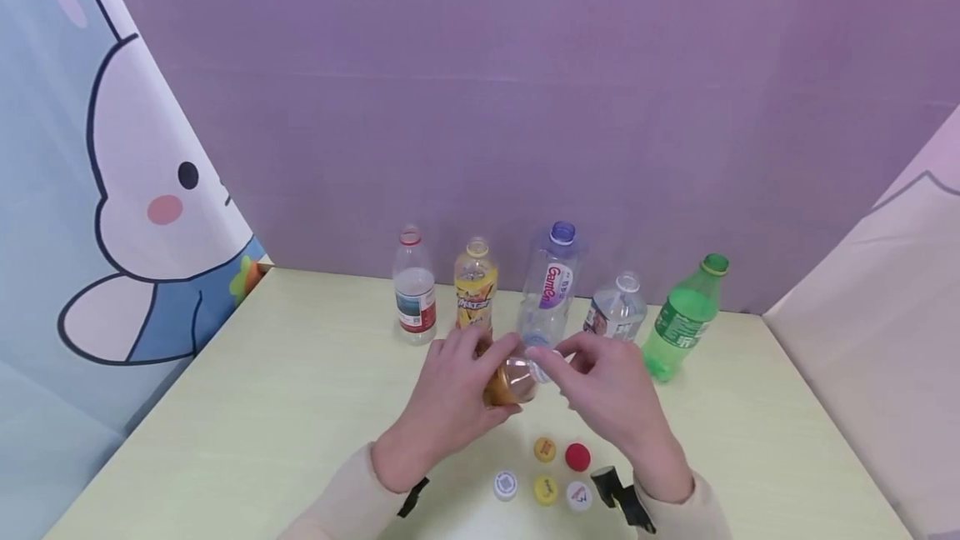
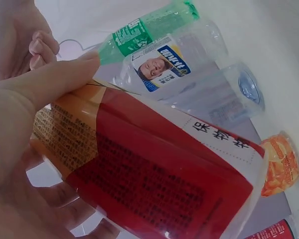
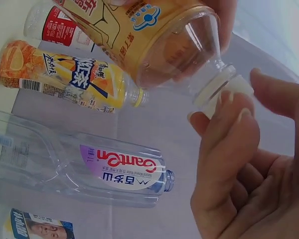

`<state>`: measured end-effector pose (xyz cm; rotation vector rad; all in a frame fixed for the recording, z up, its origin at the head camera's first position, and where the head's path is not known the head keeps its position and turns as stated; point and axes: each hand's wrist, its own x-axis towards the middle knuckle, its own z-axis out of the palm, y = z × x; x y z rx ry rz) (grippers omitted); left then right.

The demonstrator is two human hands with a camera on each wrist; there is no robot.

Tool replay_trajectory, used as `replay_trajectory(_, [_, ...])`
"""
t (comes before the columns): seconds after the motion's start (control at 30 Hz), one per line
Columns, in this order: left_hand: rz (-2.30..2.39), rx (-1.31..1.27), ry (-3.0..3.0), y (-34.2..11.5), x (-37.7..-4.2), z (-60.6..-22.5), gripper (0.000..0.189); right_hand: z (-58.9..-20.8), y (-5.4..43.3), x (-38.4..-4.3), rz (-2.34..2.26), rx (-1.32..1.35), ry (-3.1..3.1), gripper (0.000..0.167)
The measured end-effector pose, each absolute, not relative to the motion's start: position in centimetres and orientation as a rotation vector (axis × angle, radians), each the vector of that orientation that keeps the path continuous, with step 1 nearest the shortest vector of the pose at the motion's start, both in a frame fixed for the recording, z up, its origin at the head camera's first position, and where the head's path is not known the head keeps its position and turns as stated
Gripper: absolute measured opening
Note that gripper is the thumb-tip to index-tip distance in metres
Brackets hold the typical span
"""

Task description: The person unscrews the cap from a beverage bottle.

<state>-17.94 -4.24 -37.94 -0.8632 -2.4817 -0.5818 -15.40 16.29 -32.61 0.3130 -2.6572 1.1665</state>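
Observation:
My left hand (image 1: 450,394) grips a clear bottle with a red and gold label (image 2: 154,154), fingers and thumb wrapped around its body. The bottle is tilted above the table, its neck toward my right hand (image 1: 618,394). At the bottle's mouth, a white cap (image 3: 234,89) is pinched between the thumb and fingers of my right hand. Whether the cap's thread is engaged cannot be told. Below the hands lie several loose caps: an orange cap (image 1: 545,449), a red cap (image 1: 577,457), a yellow cap (image 1: 545,490) and white ones (image 1: 506,486).
Along the back of the table (image 1: 247,407) stand several uncapped bottles: one with a red neck ring (image 1: 416,298), a yellow-labelled tea bottle (image 1: 476,286), a Ganten water bottle (image 1: 553,286), a short clear bottle (image 1: 621,311) and a green bottle (image 1: 684,319). A purple cloth (image 1: 480,107) hangs behind.

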Motion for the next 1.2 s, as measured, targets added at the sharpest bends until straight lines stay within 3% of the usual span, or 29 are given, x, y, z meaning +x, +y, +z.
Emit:
replay_trajectory(0.3, [-0.558,-0.849,-2.498,-3.8,-18.0,-38.3,0.078,-32.5,16.1,-15.5,1.15,0.206,-2.719,0.034])
replay_trajectory(0.63, [-0.554,-0.823,-2.49,-3.8,-17.9,-38.4,0.079,-32.8,15.6,-15.1,1.044,0.272,-2.709,0.023])
replay_trajectory(0.83, [-0.634,-0.816,-2.52,-4.0,-17.9,-38.3,0.079,-33.2,15.2,-15.0,0.992,0.431,-2.635,0.021])
replay_trajectory(1.2, [-0.678,-0.814,-2.561,-4.3,-18.0,-38.1,0.078,-33.7,15.8,-15.3,0.878,0.753,-2.436,0.032])
